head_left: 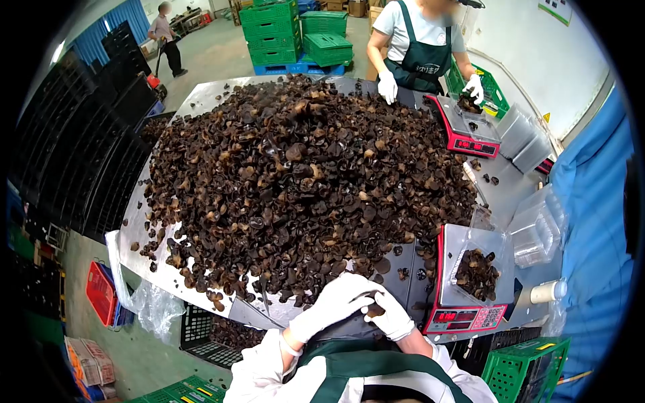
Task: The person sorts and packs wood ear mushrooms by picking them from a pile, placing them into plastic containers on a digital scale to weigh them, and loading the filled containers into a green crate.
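Both my hands wear white gloves and are close together at the near edge of the table (410, 269). My left hand (336, 303) is curved inward, its fingertips meeting those of my right hand (392, 316). A small brown fungus piece (375, 310) lies between the fingers of my right hand. What my left hand holds, if anything, is hidden. Beyond them spreads a large pile of dark fungus (302, 174). Right of my hands, a red scale (470, 319) bears a clear plastic tray with dark fungus (477, 274) in it.
Across the table a co-worker (420, 47) in white gloves works at a second red scale (474, 146). Clear trays (537, 228) are stacked at the right. Green crates (272, 33) stand behind; a black crate (201, 329) sits below the near edge. Another person (164, 37) stands far left.
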`<state>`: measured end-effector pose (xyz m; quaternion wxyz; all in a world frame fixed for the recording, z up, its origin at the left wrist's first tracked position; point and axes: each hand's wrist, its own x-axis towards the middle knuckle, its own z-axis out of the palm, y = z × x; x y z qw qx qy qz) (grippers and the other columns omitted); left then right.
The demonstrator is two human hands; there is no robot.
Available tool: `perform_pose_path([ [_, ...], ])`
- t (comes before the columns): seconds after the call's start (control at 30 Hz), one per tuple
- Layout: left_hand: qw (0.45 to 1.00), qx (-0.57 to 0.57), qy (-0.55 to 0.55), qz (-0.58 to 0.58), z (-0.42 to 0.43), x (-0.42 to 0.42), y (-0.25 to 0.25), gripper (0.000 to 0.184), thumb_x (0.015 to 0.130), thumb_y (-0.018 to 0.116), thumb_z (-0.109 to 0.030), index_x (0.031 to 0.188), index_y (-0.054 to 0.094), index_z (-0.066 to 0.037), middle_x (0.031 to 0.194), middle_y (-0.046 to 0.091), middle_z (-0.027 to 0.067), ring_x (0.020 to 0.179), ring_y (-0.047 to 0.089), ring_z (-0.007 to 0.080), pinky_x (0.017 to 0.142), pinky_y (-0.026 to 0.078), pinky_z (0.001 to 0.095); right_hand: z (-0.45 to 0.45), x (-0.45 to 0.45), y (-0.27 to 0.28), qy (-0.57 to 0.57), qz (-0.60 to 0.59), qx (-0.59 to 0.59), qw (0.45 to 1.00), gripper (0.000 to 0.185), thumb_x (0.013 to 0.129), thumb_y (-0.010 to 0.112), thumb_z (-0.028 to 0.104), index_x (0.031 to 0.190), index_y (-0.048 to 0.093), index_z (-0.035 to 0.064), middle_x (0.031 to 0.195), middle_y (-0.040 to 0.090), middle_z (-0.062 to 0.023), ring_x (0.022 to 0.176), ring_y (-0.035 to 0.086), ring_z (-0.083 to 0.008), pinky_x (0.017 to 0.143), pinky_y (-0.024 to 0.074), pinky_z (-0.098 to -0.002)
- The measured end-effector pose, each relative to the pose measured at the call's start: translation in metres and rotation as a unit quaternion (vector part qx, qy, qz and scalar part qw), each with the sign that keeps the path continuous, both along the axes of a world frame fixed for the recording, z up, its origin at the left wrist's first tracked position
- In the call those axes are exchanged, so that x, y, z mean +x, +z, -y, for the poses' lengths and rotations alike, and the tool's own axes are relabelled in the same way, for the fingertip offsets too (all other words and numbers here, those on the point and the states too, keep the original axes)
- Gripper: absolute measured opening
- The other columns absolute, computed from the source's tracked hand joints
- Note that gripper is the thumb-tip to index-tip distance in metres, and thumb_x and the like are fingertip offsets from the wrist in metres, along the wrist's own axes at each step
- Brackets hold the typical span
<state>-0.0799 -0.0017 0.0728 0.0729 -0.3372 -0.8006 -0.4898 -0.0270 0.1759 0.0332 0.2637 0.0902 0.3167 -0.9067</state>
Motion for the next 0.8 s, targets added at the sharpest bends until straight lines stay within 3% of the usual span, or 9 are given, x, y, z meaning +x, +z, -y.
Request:
perform_pose_path([
  [0.07,0.99,-0.095,0.102,0.001,0.018,-0.017,0.029,0.017,0.078,0.066,-0.016,0.095,0.067,-0.013,0.093,0.064,0.0063,0.088,0.059,0.0261,0.079,0.049,0.035,-0.009,0.0,-0.005,0.005,0.014,0.015,1.0,0.032,0.095,0.053,0.021,0.123,0.049,0.0076,0.106,0.058,-0.0106,0.08,0.059,-0.0183,0.062,0.0503,-0.0294],
  [0.13,0.942,-0.072,0.27,-0.185,0.057,-0.057,-0.003,0.019,0.077,0.068,-0.019,0.095,0.066,-0.011,0.091,0.063,0.0078,0.089,0.057,0.0281,0.08,0.047,0.0372,-0.011,0.001,0.005,0.0,0.009,0.027,1.0,0.031,0.095,0.052,0.021,0.123,0.05,0.0069,0.106,0.058,-0.0104,0.081,0.059,-0.0179,0.064,0.0501,-0.0301],
  [0.2,0.877,-0.077,0.471,-0.052,0.084,-0.088,0.003,0.027,0.08,0.068,-0.024,0.1,0.063,-0.007,0.097,0.06,0.0098,0.092,0.054,0.0285,0.081,0.045,0.038,-0.01,0.002,0.009,0.005,0.003,0.037,0.999,0.031,0.095,0.052,0.02,0.124,0.05,0.0068,0.107,0.059,-0.0105,0.085,0.059,-0.0179,0.068,0.0501,-0.0304],
  [0.3,0.843,-0.196,0.493,-0.087,0.11,-0.122,-0.024,0.028,0.078,0.069,-0.027,0.096,0.061,-0.008,0.095,0.057,0.0078,0.089,0.053,0.0279,0.078,0.044,0.0392,-0.004,0.004,0.009,0.041,-0.025,0.037,0.998,0.036,0.097,0.049,0.026,0.127,0.048,0.0069,0.113,0.058,-0.0125,0.09,0.06,-0.0198,0.074,0.0508,-0.0329],
  [0.4,0.841,-0.223,0.482,-0.104,0.106,-0.125,-0.024,0.019,0.076,0.07,-0.021,0.086,0.06,-0.009,0.091,0.057,0.0065,0.086,0.053,0.027,0.076,0.043,0.0382,-0.001,0.004,-0.001,0.065,-0.027,0.061,0.996,0.06,0.094,0.044,0.052,0.124,0.047,0.0008,0.113,0.058,-0.0178,0.091,0.06,-0.0262,0.074,0.0523,-0.0369],
  [0.57,0.862,-0.028,0.484,-0.149,0.121,-0.056,0.006,0.005,0.08,0.065,-0.009,0.084,0.063,-0.006,0.086,0.063,0.0092,0.081,0.059,0.0262,0.079,0.044,0.0367,-0.004,0.003,0.004,0.076,-0.024,0.035,0.996,0.073,0.092,0.029,0.063,0.121,0.049,-0.0001,0.112,0.059,-0.0182,0.092,0.059,-0.028,0.075,0.0507,-0.0396],
  [0.67,0.755,0.023,0.649,-0.087,0.167,0.023,-0.026,0.009,0.084,0.061,-0.012,0.085,0.061,-0.003,0.095,0.063,0.0125,0.088,0.056,0.0255,0.081,0.044,0.0379,-0.005,-0.001,0.002,0.081,-0.021,0.038,0.996,0.077,0.091,0.024,0.066,0.12,0.05,-0.0001,0.111,0.059,-0.0177,0.092,0.058,-0.028,0.075,0.0502,-0.04],
  [0.73,0.681,-0.13,0.718,0.051,0.212,0.085,-0.047,0.013,0.084,0.063,-0.014,0.085,0.06,-0.001,0.103,0.061,0.0161,0.097,0.054,0.0282,0.085,0.043,0.039,-0.004,-0.002,0.0,0.08,-0.016,0.043,0.996,0.078,0.091,0.023,0.067,0.12,0.05,-0.0001,0.111,0.059,-0.0176,0.092,0.058,-0.0277,0.075,0.0501,-0.0397],
  [0.8,0.621,-0.25,0.743,-0.016,0.242,0.128,-0.064,0.017,0.084,0.065,-0.017,0.086,0.06,-0.001,0.104,0.06,0.0169,0.102,0.053,0.0302,0.088,0.042,0.0412,-0.001,-0.003,-0.003,0.085,0.013,0.015,0.996,0.077,0.092,0.021,0.065,0.12,0.05,0.0003,0.111,0.059,-0.0169,0.092,0.058,-0.027,0.075,0.0499,-0.0392],
])
